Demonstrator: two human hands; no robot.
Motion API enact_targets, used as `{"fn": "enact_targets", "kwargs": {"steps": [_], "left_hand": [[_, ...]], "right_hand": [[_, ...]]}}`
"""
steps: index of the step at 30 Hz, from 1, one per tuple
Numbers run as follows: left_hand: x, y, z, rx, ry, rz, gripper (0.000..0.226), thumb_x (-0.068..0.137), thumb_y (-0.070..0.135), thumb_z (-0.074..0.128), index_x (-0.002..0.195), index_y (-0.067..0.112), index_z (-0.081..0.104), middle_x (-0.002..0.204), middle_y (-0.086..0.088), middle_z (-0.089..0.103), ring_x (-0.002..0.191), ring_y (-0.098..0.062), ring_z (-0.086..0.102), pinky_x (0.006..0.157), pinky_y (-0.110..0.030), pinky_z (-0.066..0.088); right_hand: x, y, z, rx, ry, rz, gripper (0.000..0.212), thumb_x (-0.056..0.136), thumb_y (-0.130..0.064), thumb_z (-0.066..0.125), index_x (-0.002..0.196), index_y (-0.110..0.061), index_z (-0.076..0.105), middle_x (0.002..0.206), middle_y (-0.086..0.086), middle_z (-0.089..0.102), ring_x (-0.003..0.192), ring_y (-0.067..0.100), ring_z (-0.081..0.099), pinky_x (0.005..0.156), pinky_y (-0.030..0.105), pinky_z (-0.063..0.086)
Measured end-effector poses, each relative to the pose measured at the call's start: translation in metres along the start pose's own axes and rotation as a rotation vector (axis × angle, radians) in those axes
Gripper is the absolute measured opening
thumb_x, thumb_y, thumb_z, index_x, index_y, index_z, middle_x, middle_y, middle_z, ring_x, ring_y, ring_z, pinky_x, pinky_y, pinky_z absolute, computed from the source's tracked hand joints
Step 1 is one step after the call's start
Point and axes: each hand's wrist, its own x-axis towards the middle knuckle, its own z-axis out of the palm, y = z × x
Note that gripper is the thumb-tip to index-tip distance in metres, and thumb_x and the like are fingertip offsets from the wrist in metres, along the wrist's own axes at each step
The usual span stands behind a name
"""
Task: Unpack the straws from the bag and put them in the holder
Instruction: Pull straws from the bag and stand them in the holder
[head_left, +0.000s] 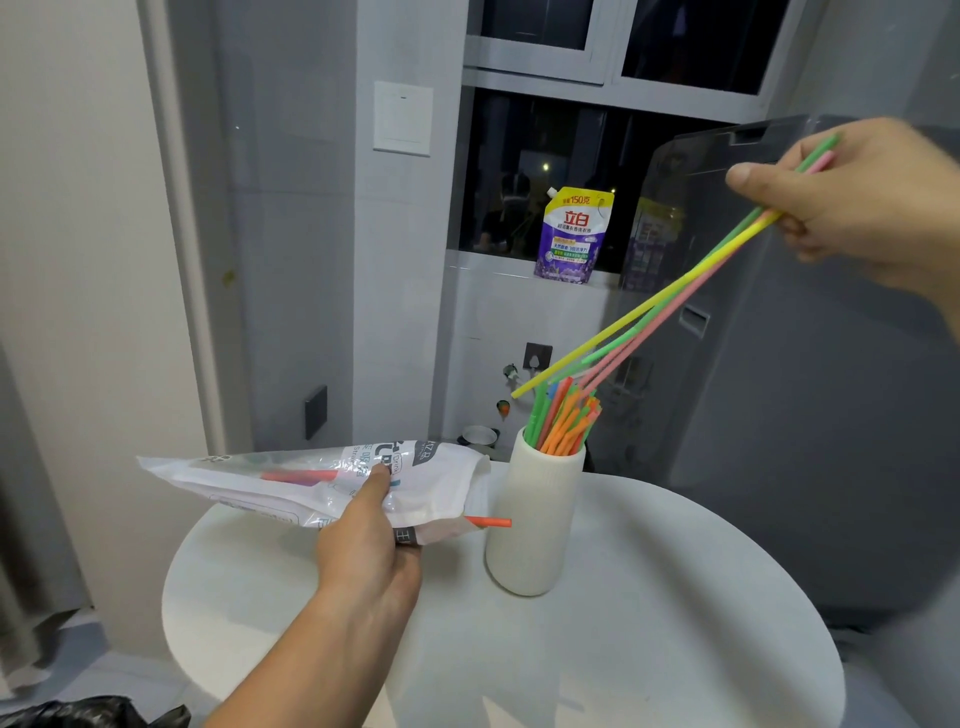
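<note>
My left hand grips a clear and white plastic straw bag, held flat above the round white table. An orange straw pokes out of the bag's open right end, and another shows through the plastic. A white ribbed holder stands on the table right of the bag, with several green and orange straws standing in it. My right hand, raised at the upper right, pinches a few long straws, yellow, green and pink. They slant down to the left, and their lower ends hang just above the holder's straws.
A purple and yellow refill pouch stands on the window sill behind. A grey appliance with a raised transparent lid fills the right side, close to the table. A black bag lies on the floor at the bottom left. A wall stands at the left.
</note>
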Motion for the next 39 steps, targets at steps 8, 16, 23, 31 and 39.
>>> {"fn": "enact_targets", "kwargs": {"steps": [8,16,23,31,39], "left_hand": [[0.004,0.001,-0.002,0.004,-0.012,0.009,0.037,0.098,0.009,0.067,0.135,0.010,0.063,0.124,-0.010,0.075,0.104,-0.024,0.075,0.068,-0.039,0.065],[0.004,-0.001,-0.002,0.001,-0.007,-0.009,0.038,0.099,0.011,0.067,0.137,0.010,0.062,0.125,-0.009,0.075,0.101,-0.022,0.075,0.054,-0.032,0.063],[0.000,0.000,0.000,0.007,-0.014,0.001,0.036,0.099,0.008,0.066,0.135,0.011,0.064,0.122,-0.008,0.076,0.098,-0.021,0.076,0.066,-0.036,0.066],[-0.001,-0.001,0.000,0.018,-0.012,0.000,0.037,0.099,0.009,0.066,0.136,0.010,0.063,0.125,-0.009,0.075,0.103,-0.022,0.075,0.059,-0.034,0.065],[0.000,-0.002,-0.001,0.036,-0.042,0.007,0.036,0.099,0.010,0.066,0.135,0.007,0.063,0.126,-0.011,0.074,0.111,-0.028,0.073,0.074,-0.043,0.064]], "right_hand": [[0.002,0.007,0.002,-0.003,-0.006,0.087,0.048,0.084,-0.047,0.076,0.060,-0.015,0.050,0.050,0.006,0.044,0.046,0.022,0.037,0.050,0.029,0.037],[-0.002,0.006,-0.001,-0.022,0.022,0.068,0.048,0.086,-0.046,0.075,0.059,-0.014,0.050,0.053,0.009,0.044,0.046,0.022,0.038,0.052,0.028,0.038],[-0.005,0.008,0.000,-0.019,0.015,0.080,0.046,0.085,-0.046,0.075,0.061,-0.014,0.053,0.056,0.010,0.045,0.049,0.023,0.040,0.053,0.031,0.040],[-0.006,0.009,0.010,-0.070,-0.031,0.111,0.048,0.085,-0.048,0.075,0.065,-0.011,0.054,0.058,0.012,0.047,0.055,0.024,0.041,0.058,0.037,0.040],[-0.012,0.006,0.016,-0.107,-0.085,0.114,0.043,0.090,-0.041,0.071,0.070,-0.008,0.054,0.061,0.013,0.045,0.055,0.023,0.037,0.055,0.030,0.036]]}}
